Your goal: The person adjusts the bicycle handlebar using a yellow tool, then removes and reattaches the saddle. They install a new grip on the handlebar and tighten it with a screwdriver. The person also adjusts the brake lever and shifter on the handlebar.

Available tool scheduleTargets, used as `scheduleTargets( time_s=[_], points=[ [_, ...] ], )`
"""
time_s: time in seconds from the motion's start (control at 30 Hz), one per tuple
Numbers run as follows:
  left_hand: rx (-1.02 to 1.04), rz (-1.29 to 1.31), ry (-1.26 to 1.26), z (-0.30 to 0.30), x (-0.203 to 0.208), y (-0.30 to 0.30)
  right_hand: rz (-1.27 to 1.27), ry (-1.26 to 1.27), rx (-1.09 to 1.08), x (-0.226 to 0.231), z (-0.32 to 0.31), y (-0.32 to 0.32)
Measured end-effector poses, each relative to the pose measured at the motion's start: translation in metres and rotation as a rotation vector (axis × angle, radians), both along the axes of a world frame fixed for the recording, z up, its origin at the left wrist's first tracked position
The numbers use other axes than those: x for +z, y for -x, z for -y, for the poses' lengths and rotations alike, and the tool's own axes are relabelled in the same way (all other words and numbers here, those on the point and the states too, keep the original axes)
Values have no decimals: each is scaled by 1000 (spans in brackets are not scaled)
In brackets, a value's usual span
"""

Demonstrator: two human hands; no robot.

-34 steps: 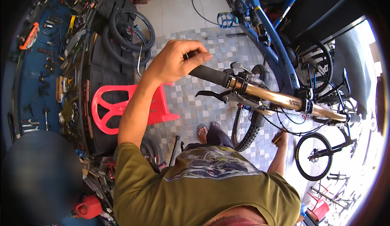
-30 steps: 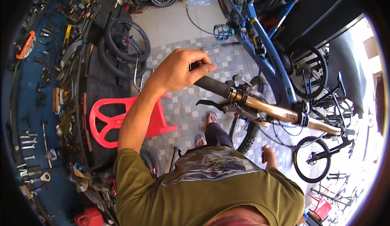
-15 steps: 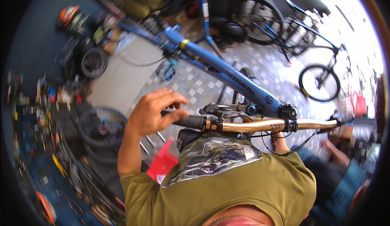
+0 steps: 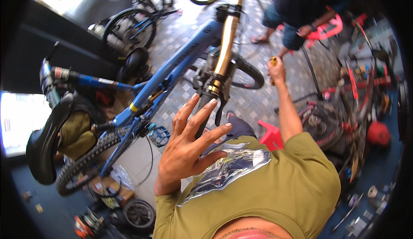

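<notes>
A blue mountain bike (image 4: 174,60) stands before me with a gold handlebar (image 4: 226,45). My left hand (image 4: 187,140) is spread over the black grip (image 4: 201,125) at the bar's near end. Its fingers are stretched apart and hold nothing; whether the palm rests on the grip is hidden. A black brake lever (image 4: 220,110) sits beside the fingertips. Out to the right, my right hand (image 4: 277,70) is closed around a small yellow object (image 4: 273,61), perhaps a tool handle. Most of that object is covered by the fingers.
A co-worker (image 4: 299,9) in dark clothing is bent forward at the upper right, beside a red stool (image 4: 331,28). A red item (image 4: 271,135) lies below my right forearm. Wheels and parts (image 4: 318,121) crowd the right side. Other bikes (image 4: 133,28) stand at the back left.
My view has swung to the right, so the bike appears turned. My left hand has gone from curled fingers to spread ones. My right hand with the yellow object has come into sight.
</notes>
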State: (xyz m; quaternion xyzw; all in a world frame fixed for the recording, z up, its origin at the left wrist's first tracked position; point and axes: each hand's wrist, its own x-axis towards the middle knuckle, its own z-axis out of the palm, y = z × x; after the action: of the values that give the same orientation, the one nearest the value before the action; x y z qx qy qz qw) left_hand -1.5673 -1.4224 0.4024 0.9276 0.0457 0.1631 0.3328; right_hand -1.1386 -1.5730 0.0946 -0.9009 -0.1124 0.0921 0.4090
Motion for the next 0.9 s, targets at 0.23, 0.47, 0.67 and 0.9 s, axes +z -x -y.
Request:
scheduleTargets(
  time_s=[0.23,0.47,0.67,0.9],
  points=[
    [-310,-8,-120,66,-7,-36,-111,-23,77,-9,137,225],
    [-255,242,-263,129,-43,-108,-326,117,-18,-47,262,361],
    [-126,319,-458,158,-49,-138,-584,232,35,-97,334,416],
    [-143,325,-437,167,-58,-152,-707,316,-343,-211,392,449]
  ],
)
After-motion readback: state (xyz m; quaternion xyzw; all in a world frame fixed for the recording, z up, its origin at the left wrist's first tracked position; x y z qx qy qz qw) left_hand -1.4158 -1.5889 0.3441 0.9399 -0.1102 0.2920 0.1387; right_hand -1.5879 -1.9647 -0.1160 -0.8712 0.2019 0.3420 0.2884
